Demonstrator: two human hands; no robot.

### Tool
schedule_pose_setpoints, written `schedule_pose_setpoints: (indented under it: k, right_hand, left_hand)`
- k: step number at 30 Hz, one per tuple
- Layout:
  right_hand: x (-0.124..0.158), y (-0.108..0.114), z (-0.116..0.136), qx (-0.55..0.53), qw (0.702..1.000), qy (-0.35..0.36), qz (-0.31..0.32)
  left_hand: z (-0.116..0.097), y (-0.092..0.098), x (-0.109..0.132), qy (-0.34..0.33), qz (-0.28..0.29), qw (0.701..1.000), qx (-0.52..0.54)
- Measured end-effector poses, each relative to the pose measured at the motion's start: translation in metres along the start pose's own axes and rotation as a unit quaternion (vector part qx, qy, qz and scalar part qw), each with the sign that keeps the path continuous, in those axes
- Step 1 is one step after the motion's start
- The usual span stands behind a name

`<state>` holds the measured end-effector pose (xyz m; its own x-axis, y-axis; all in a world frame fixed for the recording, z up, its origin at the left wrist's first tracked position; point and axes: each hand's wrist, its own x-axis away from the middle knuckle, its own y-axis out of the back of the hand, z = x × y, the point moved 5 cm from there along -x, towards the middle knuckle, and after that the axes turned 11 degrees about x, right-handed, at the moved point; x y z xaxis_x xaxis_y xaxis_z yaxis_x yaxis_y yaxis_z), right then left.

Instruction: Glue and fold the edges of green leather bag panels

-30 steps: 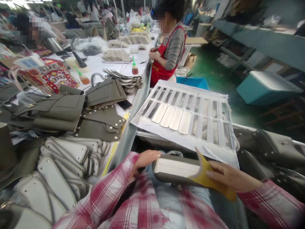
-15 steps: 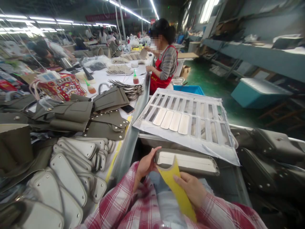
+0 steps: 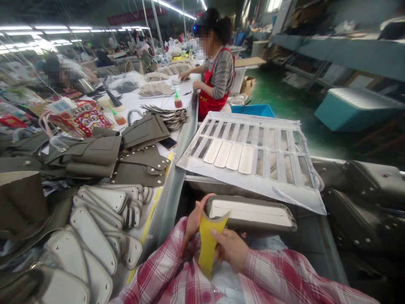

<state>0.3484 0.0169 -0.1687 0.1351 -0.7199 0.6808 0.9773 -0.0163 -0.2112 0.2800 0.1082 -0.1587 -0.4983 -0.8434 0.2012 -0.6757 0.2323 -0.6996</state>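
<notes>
My left hand (image 3: pixel 195 217) is closed around the left end of a long olive-grey leather piece (image 3: pixel 253 223) with rounded ends, perhaps a bag part. A white strip panel (image 3: pixel 253 211) with a line along its middle lies inside its raised rim. My right hand (image 3: pixel 232 250) pinches a flat yellow tool (image 3: pixel 207 249) whose top edge curves inward between two points. That curved edge is close to the left end of the leather piece; whether they touch I cannot tell.
A white slotted rack (image 3: pixel 196 162) holding several white strips lies ahead. Grey-white riveted panels (image 3: pixel 93 236) and olive leather parts (image 3: pixel 91 154) crowd the table on the left. Olive bag pieces (image 3: pixel 354 215) lie at right. A co-worker in a red apron (image 3: pixel 209 99) works ahead.
My right hand has moved left with the yellow tool, which now stands more upright. My left hand still grips the leather piece. The co-worker's far hand has come down to the table.
</notes>
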Motion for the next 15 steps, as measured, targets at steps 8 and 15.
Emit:
schedule_pose_setpoints:
  k: [8,15]
  right_hand:
    - [-0.01,0.01,0.004,-0.03,0.998,-0.021,0.047]
    - [-0.017,0.018,-0.006,-0.038,0.996,-0.03,0.075]
  left_hand:
    - [-0.003,-0.006,-0.014,-0.013,-0.01,0.999,-0.042]
    - [-0.005,-0.014,-0.019,-0.008,-0.078,0.987,-0.14]
